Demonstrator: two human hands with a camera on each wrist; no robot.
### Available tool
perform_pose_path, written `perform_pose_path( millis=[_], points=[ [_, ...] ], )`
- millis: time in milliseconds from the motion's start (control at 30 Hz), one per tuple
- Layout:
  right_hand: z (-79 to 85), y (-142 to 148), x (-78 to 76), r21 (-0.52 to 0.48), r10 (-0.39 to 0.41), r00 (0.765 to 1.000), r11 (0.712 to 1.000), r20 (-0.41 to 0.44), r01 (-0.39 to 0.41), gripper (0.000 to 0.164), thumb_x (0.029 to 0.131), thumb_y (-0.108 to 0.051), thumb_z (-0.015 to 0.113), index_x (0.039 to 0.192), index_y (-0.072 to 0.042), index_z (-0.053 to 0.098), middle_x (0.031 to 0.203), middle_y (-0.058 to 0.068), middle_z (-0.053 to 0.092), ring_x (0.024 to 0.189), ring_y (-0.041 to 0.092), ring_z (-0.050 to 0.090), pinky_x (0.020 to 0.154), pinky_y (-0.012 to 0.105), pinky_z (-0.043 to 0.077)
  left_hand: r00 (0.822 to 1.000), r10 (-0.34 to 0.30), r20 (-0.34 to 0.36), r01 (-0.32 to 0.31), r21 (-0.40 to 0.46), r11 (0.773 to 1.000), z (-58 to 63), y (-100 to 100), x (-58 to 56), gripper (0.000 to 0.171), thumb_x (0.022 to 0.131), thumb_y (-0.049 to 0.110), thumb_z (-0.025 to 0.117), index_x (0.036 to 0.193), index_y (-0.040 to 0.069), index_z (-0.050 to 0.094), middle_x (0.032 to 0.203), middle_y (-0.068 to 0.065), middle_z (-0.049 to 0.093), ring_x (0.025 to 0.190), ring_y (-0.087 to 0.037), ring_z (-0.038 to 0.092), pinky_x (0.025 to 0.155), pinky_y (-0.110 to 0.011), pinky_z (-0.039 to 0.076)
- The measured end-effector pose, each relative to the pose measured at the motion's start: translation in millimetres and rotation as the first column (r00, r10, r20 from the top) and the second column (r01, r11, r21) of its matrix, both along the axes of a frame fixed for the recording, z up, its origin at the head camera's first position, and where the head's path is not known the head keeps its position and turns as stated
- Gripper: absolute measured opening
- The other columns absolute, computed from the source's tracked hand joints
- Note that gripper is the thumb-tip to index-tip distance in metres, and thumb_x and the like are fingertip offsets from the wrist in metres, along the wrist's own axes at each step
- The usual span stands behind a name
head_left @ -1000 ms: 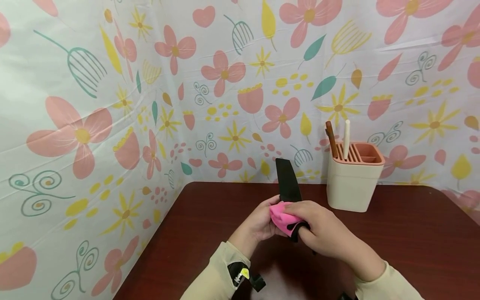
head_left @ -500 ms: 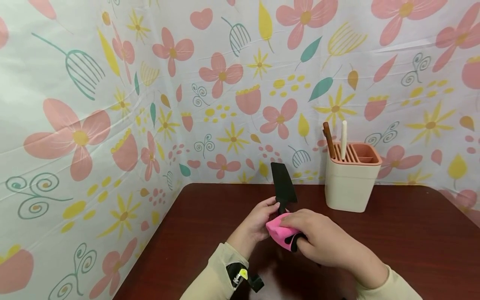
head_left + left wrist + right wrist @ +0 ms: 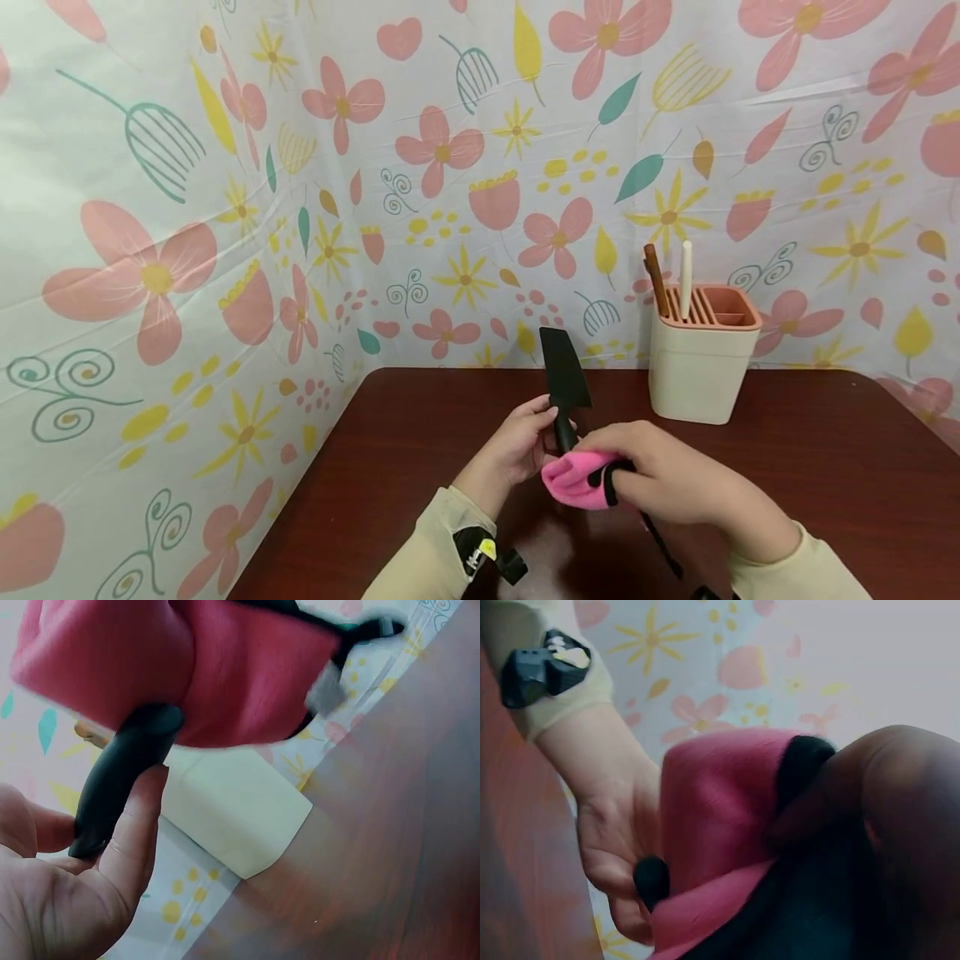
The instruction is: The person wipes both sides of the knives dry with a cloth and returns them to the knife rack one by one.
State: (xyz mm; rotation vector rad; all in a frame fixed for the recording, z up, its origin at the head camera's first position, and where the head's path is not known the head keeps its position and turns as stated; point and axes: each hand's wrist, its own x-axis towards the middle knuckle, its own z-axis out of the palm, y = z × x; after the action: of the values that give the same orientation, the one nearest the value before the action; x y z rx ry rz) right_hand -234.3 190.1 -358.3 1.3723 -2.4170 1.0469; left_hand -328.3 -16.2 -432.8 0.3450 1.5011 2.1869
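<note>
A black kitchen knife (image 3: 566, 367) points away from me over the table, its broad blade tilted up. My left hand (image 3: 517, 446) pinches it near where blade and handle meet, thumb on top. The black handle (image 3: 112, 780) shows in the left wrist view, its butt end right at a pink cloth (image 3: 577, 479) with black trim. My right hand (image 3: 663, 475) grips this bunched cloth, fingers folded over it. In the right wrist view, the cloth (image 3: 712, 802) covers most of the knife, and the blade is hidden there.
A cream knife block (image 3: 701, 375) with a pink slotted top stands at the back right, holding a brown-handled and a white-handled utensil. The dark red-brown table (image 3: 420, 408) meets flowered sheeting (image 3: 450, 208) at the back and left. A black strap (image 3: 662, 546) hangs below my right wrist.
My right hand has drawn the pink cloth from the lower blade down toward me to the handle's end, uncovering the handle. My left thumb now lies on the knife's neck.
</note>
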Motion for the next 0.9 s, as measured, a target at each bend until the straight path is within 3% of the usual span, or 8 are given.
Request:
perform_pose_path(
  millis=[67, 167, 267, 367, 467, 567, 733, 900],
  points=[
    [-0.6, 5, -4.6, -0.080, -0.005, 1.000, 0.997, 0.014, 0.006, 0.051, 0.083, 0.010, 0.060, 0.117, -0.027, 0.071, 0.098, -0.012, 0.072, 0.074, 0.001, 0.066, 0.068, 0.022, 0.054, 1.000, -0.011, -0.004, 0.011, 0.015, 1.000, 0.6, 0, 0.7, 0.030, 0.110, 0.016, 0.041, 0.135, 0.008, 0.054, 0.091, 0.001, 0.070, 0.072, -0.010, 0.070, 0.054, -0.030, 0.058],
    [-8.1, 6, -14.2, -0.172, -0.119, 0.993, 0.979, -0.023, 0.113, 0.056, 0.083, 0.012, 0.060, 0.122, -0.026, 0.070, 0.107, -0.008, 0.072, 0.079, 0.003, 0.068, 0.070, 0.020, 0.054, 0.999, -0.044, -0.016, 0.044, 0.015, 0.999, 1.0, 0, 1.7, 0.033, 0.109, 0.018, 0.044, 0.140, 0.010, 0.054, 0.095, 0.001, 0.072, 0.076, -0.013, 0.071, 0.058, -0.036, 0.060],
    [-22.0, -1, -26.3, -0.207, -0.264, 0.957, 0.949, -0.120, 0.236, 0.057, 0.083, 0.011, 0.065, 0.126, -0.025, 0.071, 0.120, -0.006, 0.072, 0.101, 0.009, 0.070, 0.087, 0.017, 0.053, 0.997, -0.072, -0.036, 0.072, -0.006, 0.997, 0.5, 0, 2.6, 0.033, 0.108, 0.020, 0.047, 0.138, 0.012, 0.058, 0.094, 0.000, 0.075, 0.078, -0.015, 0.074, 0.062, -0.042, 0.061],
    [-37.1, -12, -36.1, -0.196, -0.365, 0.902, 0.925, -0.230, 0.324, 0.055, 0.081, 0.008, 0.069, 0.128, -0.020, 0.072, 0.128, -0.001, 0.072, 0.121, 0.019, 0.067, 0.105, 0.015, 0.044, 0.997, -0.074, -0.031, 0.073, -0.015, 0.997, -0.5, 1, 2.2, 0.030, 0.108, 0.024, 0.049, 0.134, 0.015, 0.061, 0.088, -0.001, 0.077, 0.076, -0.015, 0.075, 0.063, -0.041, 0.062],
    [-49.2, -20, -40.5, -0.170, -0.389, 0.879, 0.920, -0.277, 0.353, 0.057, 0.080, 0.008, 0.068, 0.133, -0.012, 0.069, 0.135, 0.005, 0.069, 0.127, 0.030, 0.064, 0.115, 0.013, 0.035, 0.998, -0.066, -0.017, 0.066, -0.004, 0.998, -1.9, 1, 0.6, 0.031, 0.108, 0.028, 0.050, 0.134, 0.016, 0.062, 0.090, -0.001, 0.078, 0.077, -0.014, 0.076, 0.062, -0.040, 0.062],
    [-56.4, -24, -40.2, -0.140, -0.389, 0.879, 0.921, -0.274, 0.364, 0.061, 0.080, 0.008, 0.065, 0.138, -0.009, 0.065, 0.141, 0.007, 0.066, 0.132, 0.034, 0.061, 0.119, 0.009, 0.026, 0.998, -0.059, 0.000, 0.059, 0.011, 0.998, -2.7, -1, -1.9, 0.033, 0.108, 0.030, 0.050, 0.135, 0.015, 0.062, 0.097, -0.001, 0.077, 0.079, -0.014, 0.076, 0.063, -0.039, 0.063],
    [-59.2, -27, -37.2, -0.086, -0.401, 0.872, 0.915, -0.282, 0.393, 0.062, 0.081, 0.008, 0.063, 0.141, -0.009, 0.062, 0.144, 0.007, 0.064, 0.137, 0.032, 0.057, 0.121, 0.026, 0.034, 0.999, -0.050, -0.009, 0.051, 0.013, 0.999, -1.5, -5, -5.1, 0.034, 0.109, 0.026, 0.047, 0.137, 0.014, 0.062, 0.106, -0.001, 0.075, 0.082, -0.014, 0.075, 0.063, -0.038, 0.063],
    [-58.7, -29, -37.0, -0.086, -0.396, 0.857, 0.917, -0.330, 0.390, 0.062, 0.082, 0.007, 0.065, 0.141, -0.013, 0.064, 0.140, 0.007, 0.067, 0.134, 0.031, 0.061, 0.113, 0.043, 0.044, 0.999, -0.050, -0.014, 0.050, 0.003, 0.999, -1.5, -7, -6.8, 0.032, 0.108, 0.022, 0.047, 0.134, 0.011, 0.063, 0.105, -0.001, 0.074, 0.079, -0.015, 0.075, 0.061, -0.038, 0.063]
  ],
)
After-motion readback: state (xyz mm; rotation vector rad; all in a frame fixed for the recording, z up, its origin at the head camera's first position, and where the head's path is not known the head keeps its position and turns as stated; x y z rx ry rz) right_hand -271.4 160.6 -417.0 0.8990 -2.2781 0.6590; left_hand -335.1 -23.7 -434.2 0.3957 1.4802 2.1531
